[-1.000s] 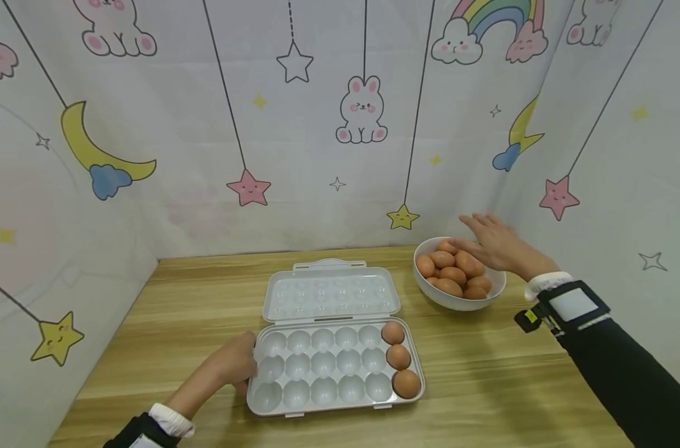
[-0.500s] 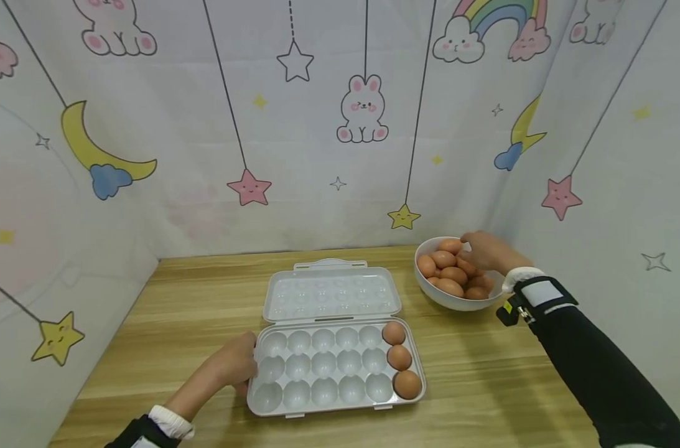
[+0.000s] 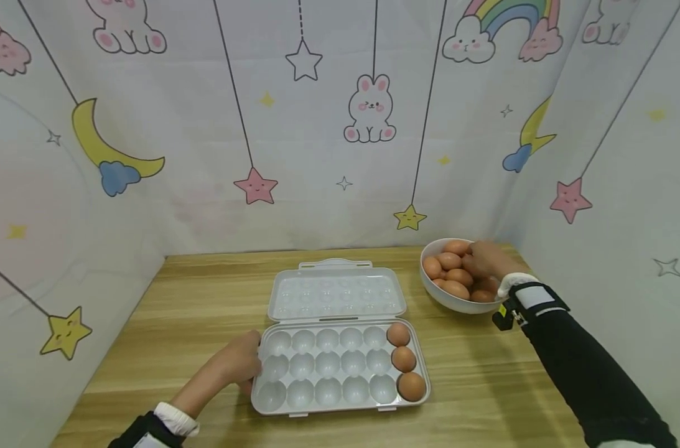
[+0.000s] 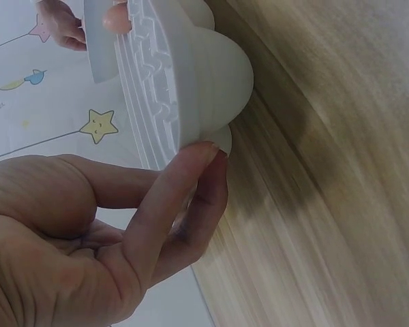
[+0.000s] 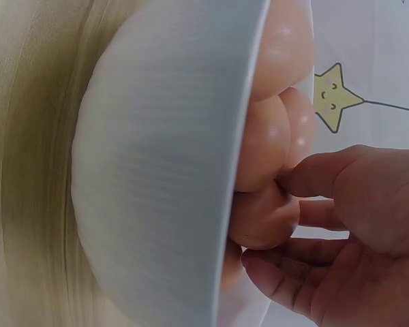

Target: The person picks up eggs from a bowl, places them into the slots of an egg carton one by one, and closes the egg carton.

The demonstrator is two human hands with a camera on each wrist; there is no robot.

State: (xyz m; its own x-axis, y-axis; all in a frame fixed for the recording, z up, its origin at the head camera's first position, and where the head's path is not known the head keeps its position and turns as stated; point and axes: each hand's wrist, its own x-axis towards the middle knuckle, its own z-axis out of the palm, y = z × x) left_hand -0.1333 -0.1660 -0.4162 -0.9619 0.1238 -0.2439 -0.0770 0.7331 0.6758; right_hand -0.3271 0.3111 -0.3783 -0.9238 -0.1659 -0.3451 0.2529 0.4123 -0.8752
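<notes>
An open white egg tray [image 3: 328,367] lies in the middle of the wooden table, its lid [image 3: 336,294] folded back. Three brown eggs [image 3: 404,359] fill its rightmost column. My left hand [image 3: 243,364] rests against the tray's left edge; in the left wrist view two nearly straight fingertips [image 4: 208,158] touch the tray [image 4: 191,75] under its rim. A white bowl [image 3: 436,292] of several brown eggs stands at the back right. My right hand [image 3: 482,259] is inside it. In the right wrist view its thumb and fingers [image 5: 286,272] curl round one egg [image 5: 266,219] at the bowl's wall [image 5: 157,177].
Cartoon-printed cloth walls [image 3: 340,124] enclose the table on the left, back and right. The bowl stands close to the right wall. Bare wood [image 3: 205,292] shows left of the tray and in front [image 3: 485,386] of the bowl.
My right hand dropped from above the bowl into it and its fingers curled round an egg. The left hand stayed at the tray's edge.
</notes>
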